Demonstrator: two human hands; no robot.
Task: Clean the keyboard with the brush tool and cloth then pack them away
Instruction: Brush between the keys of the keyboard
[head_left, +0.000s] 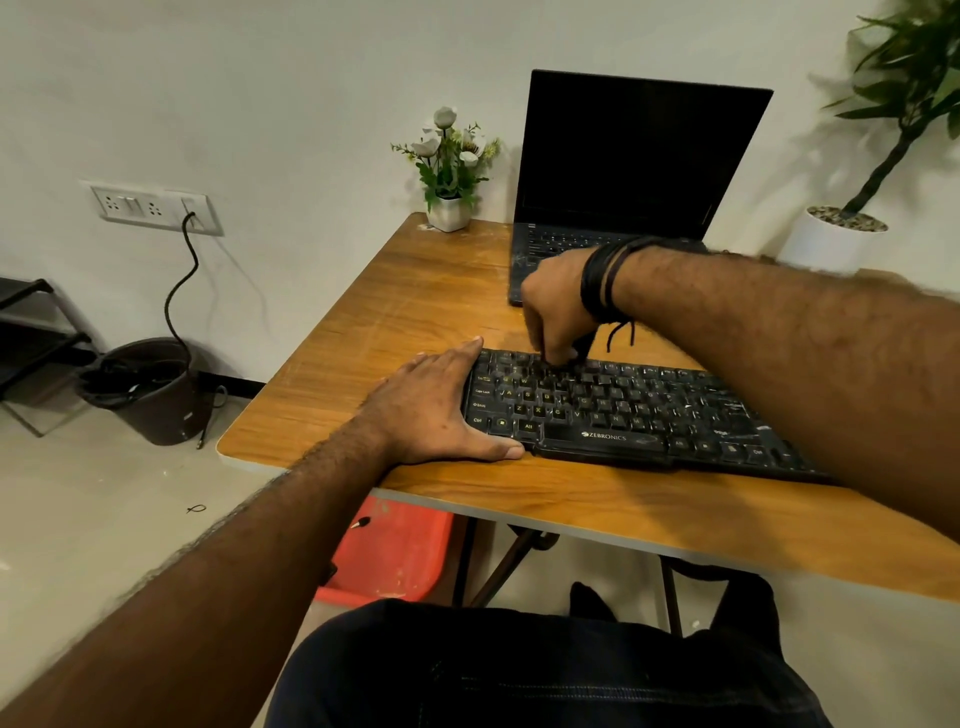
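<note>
Head view, one keyboard (623, 410), left hand (436, 410) flat, right hand (556, 306) grip pinching brush (584, 345).

Both forearms are bare and hairy, with no sleeves in view. The right wrist wears stacked black cord bands (602, 280) with loose ends dangling. Dark trousers (545, 670) cover the lap; a dark sock (589, 597) shows below.

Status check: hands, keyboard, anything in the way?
Left hand flat, bracing keyboard end. Right hand pinching small dark tool on top key rows; tool mostly hidden. Cloth not seen. Laptop behind, clear.
</note>
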